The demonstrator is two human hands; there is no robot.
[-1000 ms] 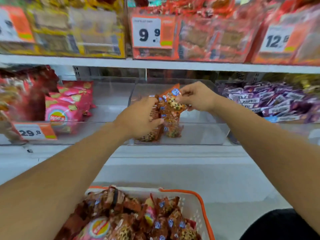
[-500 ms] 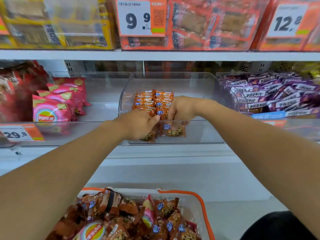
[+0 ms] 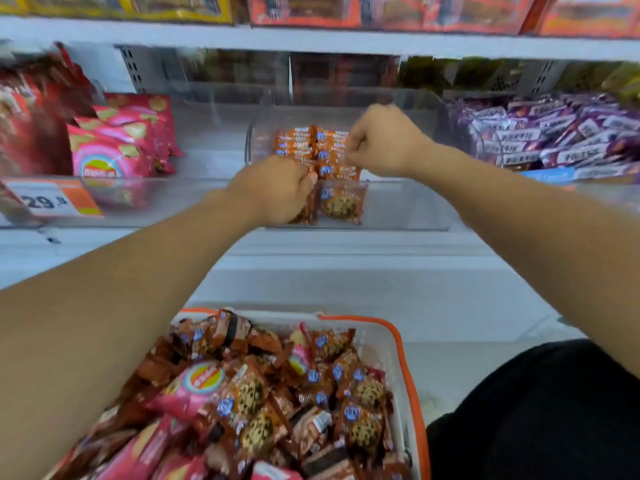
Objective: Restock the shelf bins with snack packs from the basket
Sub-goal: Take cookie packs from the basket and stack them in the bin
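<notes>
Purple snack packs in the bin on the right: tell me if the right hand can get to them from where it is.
Probably yes. The right hand is over the cookie packs in the clear middle bin, and the purple snack packs lie heaped in the next bin, open on top. Only the clear bin wall stands between them, so the hand would have to lift over it.

I see the basket (image 3: 401, 344) of snack packs (image 3: 249, 400) nearest me, below the shelf. The clear bin (image 3: 408, 209) sits ahead; chip bags (image 3: 114, 147) lie left, wrapped bars (image 3: 554, 133) right.

Both hands, left (image 3: 277, 188) and right (image 3: 381, 142), reach into the clear bin (image 3: 408, 209) among orange cookie packs (image 3: 341, 202)
</notes>
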